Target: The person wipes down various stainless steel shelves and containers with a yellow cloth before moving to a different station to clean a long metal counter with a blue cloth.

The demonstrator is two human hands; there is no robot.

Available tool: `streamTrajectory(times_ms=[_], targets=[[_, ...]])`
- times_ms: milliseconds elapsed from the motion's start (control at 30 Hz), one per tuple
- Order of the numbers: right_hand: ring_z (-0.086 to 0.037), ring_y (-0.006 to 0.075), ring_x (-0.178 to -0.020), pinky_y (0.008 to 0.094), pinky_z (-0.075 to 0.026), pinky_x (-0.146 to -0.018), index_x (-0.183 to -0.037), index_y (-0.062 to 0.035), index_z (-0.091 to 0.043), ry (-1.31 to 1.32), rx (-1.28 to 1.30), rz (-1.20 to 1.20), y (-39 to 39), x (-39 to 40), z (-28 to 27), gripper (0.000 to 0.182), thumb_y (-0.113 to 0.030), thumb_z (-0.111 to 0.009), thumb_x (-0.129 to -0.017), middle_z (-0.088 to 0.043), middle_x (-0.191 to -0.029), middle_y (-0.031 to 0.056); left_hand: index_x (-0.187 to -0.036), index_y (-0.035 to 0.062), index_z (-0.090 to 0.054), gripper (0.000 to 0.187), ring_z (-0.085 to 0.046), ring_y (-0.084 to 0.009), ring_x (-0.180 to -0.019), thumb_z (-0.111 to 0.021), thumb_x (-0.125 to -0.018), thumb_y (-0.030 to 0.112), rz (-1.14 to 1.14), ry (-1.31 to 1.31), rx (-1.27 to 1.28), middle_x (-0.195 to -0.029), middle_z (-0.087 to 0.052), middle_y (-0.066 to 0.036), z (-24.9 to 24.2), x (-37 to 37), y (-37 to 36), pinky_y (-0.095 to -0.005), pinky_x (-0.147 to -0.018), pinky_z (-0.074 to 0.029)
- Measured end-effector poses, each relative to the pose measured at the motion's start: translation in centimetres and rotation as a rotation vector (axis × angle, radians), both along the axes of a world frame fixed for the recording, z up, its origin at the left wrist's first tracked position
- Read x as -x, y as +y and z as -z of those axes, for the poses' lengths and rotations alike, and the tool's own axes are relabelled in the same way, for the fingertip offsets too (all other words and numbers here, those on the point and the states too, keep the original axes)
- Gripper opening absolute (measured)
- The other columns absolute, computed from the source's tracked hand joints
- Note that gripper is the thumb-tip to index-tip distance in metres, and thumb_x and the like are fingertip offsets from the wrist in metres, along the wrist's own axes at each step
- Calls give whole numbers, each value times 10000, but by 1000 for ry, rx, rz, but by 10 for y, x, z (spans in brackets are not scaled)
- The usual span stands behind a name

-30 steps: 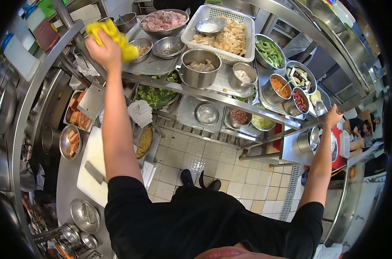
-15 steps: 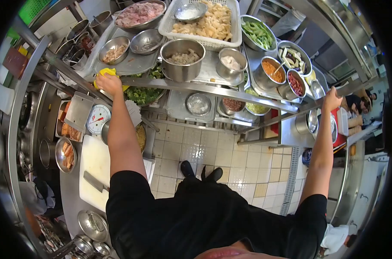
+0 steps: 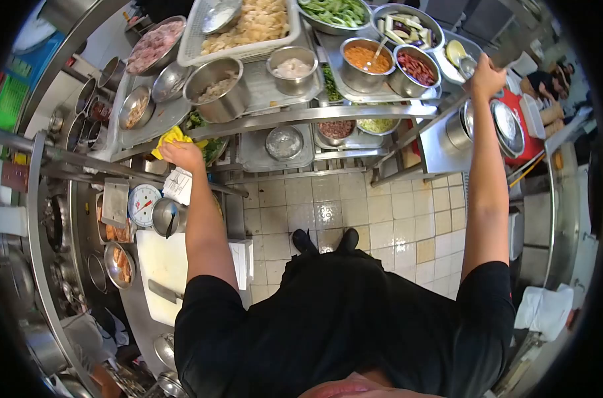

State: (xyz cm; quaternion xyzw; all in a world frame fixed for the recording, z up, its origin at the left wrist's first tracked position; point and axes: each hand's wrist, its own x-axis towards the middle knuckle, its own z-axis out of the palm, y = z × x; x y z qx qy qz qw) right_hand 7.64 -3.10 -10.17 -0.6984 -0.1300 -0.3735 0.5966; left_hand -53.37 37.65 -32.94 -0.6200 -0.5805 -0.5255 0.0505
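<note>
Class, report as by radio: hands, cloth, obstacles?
Left hand gripping yellow cloth at shelf edge. Right hand by shelf's right end. Steel pot near edge.

1. A yellow cloth (image 3: 171, 138) is held in the left hand (image 3: 184, 156) at the shelf's front edge (image 3: 295, 117).
2. A dial scale (image 3: 144, 204) is seen left of that hand.
3. Left of the right hand (image 3: 488, 79), a red-filled pot (image 3: 413, 89) is set.

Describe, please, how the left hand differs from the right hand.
The left hand holds a yellow cloth; the right hand shows no cloth. The left hand is near the left end of the shelf, the right hand near its right end and higher in view. Both are ungloved.
</note>
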Motion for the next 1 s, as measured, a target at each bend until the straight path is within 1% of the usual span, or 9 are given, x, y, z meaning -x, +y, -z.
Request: streamTrajectory(times_ms=[167, 300, 467, 567, 633, 700, 767, 833, 1000], targets=[[-667, 251, -756, 391, -525, -737, -882, 16, -597, 12, -20, -38, 1, 12, -7, 321, -237, -724, -731, -698, -813, 144, -1304, -109, -454, 401, -317, -449, -1375, -467, -979, 126, 218, 169, -19, -1418, -446, -237, 3, -68, -82, -559, -1154, -238], [-656, 323, -677, 415, -528, -704, -821, -13, -560, -57, 26, -3, 2, 4, -4, 271, -221, -700, -719, -675, -743, 157, -1350, -73, -412, 457, -271, -444, -1411, -526, -939, 90, 315, 218, -26, -1454, -407, -212, 8, -141, -141, -563, -1145, -238], [-684, 308, -656, 417, -540, -687, -846, -35, -572, 2, -67, -84, 3, 17, -7, 249, -215, -693, -725, -680, -694, 125, -1418, -15, -400, 538, -249, -418, -1445, -527, -913, 123, 427, 311, 87, -1482, -390, -203, 7, -237, -225, -574, -1145, -205], [-690, 318, -651, 429, -543, -679, -854, -32, -573, 119, -54, -100, -1, 24, -13, 245, -208, -683, -726, -686, -692, 135, -1425, -11, -406, 552, -240, -420, -1451, -509, -901, 130, 490, 403, 103, -1487, -390, -204, 6, -288, -264, -590, -1142, -203], [-698, 374, -688, 462, -547, -679, -888, -35, -578, 66, -85, -161, -2, 21, -9, 257, -216, -672, -732, -697, -716, 169, -1420, -12, -420, 559, -238, -424, -1452, -507, -887, 132, 521, 441, 127, -1484, -399, -209, 2, -320, -290, -598, -1140, -206], [-691, 329, -723, 451, -505, -702, -939, -26, -605, 159, -19, -199, -7, 30, -16, 189, -129, -676, -797, -663, -726, 192, -1415, -16, -435, 568, -238, -431, -1452, -510, -871, 132, 539, 465, 184, -1479, -411, -216, -12, -346, -316, -604, -1140, -207], [-682, 362, -718, 462, -503, -674, -939, -5, -596, 171, -57, -276, -11, 33, -19, 213, -146, -673, -800, -657, -719, 200, -1369, -31, -473, 541, -304, -426, -1407, -528, -851, 114, 522, 510, 129, -1426, -453, -236, -12, -371, -335, -583, -1107, -254], [-685, 380, -731, 476, -506, -673, -935, 8, -593, 239, -42, -312, -11, 31, -18, 241, -171, -679, -799, -659, -724, 209, -1421, -30, -431, 595, -282, -431, -1427, -524, -852, 120, 570, 540, 183, -1474, -424, -240, -12, -396, -355, -593, -1117, -239], [-690, 412, -772, 502, -514, -687, -944, 20, -604, 200, 20, -222, -5, 21, -8, 297, -225, -688, -798, -662, -737, 238, -1478, -35, -352, 658, -259, -446, -1443, -512, -873, 169, 695, 622, 249, -1509, -386, -247, -24, -459, -408, -628, -1102, -252]])
